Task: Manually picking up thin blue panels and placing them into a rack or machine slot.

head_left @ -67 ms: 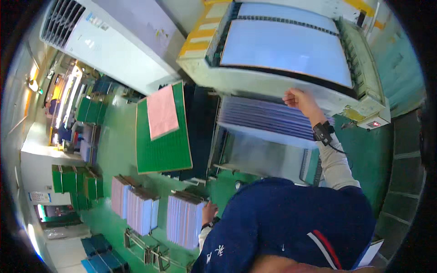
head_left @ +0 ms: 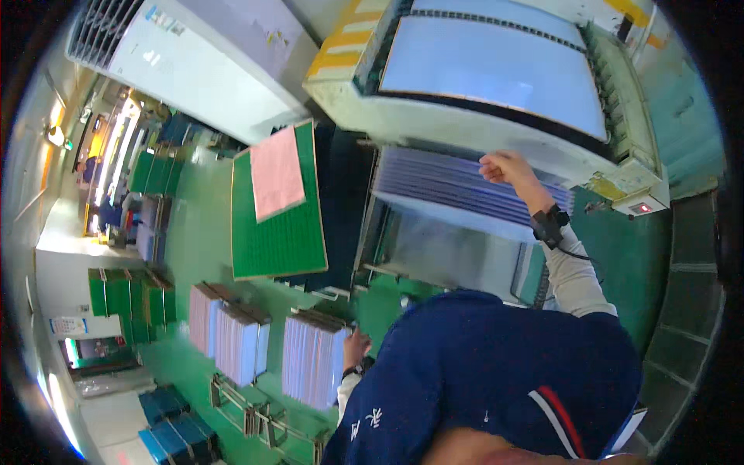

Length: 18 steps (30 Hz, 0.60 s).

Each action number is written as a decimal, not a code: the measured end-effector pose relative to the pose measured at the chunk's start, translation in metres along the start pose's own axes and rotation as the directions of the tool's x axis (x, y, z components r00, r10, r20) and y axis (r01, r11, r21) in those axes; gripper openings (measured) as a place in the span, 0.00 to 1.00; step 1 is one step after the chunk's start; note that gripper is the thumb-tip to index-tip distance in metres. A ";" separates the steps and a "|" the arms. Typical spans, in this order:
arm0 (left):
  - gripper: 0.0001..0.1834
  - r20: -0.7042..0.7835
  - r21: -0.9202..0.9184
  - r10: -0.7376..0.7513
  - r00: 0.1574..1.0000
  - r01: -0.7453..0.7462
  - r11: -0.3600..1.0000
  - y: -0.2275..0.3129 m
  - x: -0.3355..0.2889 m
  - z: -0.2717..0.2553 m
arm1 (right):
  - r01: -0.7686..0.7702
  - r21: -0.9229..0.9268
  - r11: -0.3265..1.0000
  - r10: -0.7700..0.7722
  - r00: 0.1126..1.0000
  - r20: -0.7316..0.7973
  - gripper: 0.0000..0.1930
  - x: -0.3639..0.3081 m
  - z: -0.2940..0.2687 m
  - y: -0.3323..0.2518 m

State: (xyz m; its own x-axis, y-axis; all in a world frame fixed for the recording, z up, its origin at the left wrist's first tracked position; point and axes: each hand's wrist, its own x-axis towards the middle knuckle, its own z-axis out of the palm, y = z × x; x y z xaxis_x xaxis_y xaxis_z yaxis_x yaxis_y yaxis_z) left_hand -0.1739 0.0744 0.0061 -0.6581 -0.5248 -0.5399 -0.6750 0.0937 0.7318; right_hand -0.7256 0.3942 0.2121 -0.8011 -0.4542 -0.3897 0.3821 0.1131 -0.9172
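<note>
My right hand (head_left: pixel 505 169) is raised over a row of closely spaced, pale panels (head_left: pixel 449 190) below the front edge of a machine. Its fingers are curled closed, and nothing shows in them. A dark device with a cable is strapped to that wrist. My left hand (head_left: pixel 356 349) hangs low at my side, beside an upright stack of white panels (head_left: pixel 310 360). The fingers of this hand seem loosely apart with nothing in them. On the machine bed lies a large white panel (head_left: pixel 492 70) with thin brown edges.
Left of the rack, a pink sheet (head_left: pixel 277 174) lies on a green board (head_left: pixel 271 248). A white cabinet (head_left: pixel 209 70) stands behind. More panel stacks (head_left: pixel 240 345) and a metal frame (head_left: pixel 260 422) are on the green floor. A control box (head_left: pixel 642 206) sits at the machine's right corner.
The view has shifted a little, so the machine and boards sit slightly higher. Both hands keep nearly the same pose.
</note>
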 end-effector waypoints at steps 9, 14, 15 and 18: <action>0.23 0.028 -0.619 -0.502 0.865 0.409 0.671 0.015 -0.010 0.011 | 0.446 -0.832 0.329 -0.475 0.840 0.262 0.20 -0.060 0.073 0.093; 0.23 0.068 -0.640 -0.510 0.858 0.429 0.637 -0.001 -0.009 0.006 | 0.434 -0.884 0.174 -0.484 0.820 0.307 0.24 -0.079 0.090 0.097; 0.23 0.073 -0.651 -0.515 0.854 0.432 0.625 -0.007 -0.009 0.004 | 0.439 -0.884 0.158 -0.493 0.811 0.315 0.24 -0.081 0.092 0.100; 0.22 0.079 -0.654 -0.501 0.862 0.424 0.627 -0.003 -0.009 0.003 | 0.405 -0.876 0.261 -0.480 0.842 0.247 0.22 -0.077 0.093 0.104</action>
State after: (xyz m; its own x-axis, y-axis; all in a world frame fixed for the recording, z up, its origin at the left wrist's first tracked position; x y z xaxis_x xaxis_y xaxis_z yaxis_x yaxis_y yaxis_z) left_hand -0.1669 0.0810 0.0069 -0.2557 -0.4325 -0.8646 -0.4840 -0.7169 0.5018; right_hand -0.5812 0.3590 0.1540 -0.7443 -0.6545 0.1328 -0.6288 0.6198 -0.4696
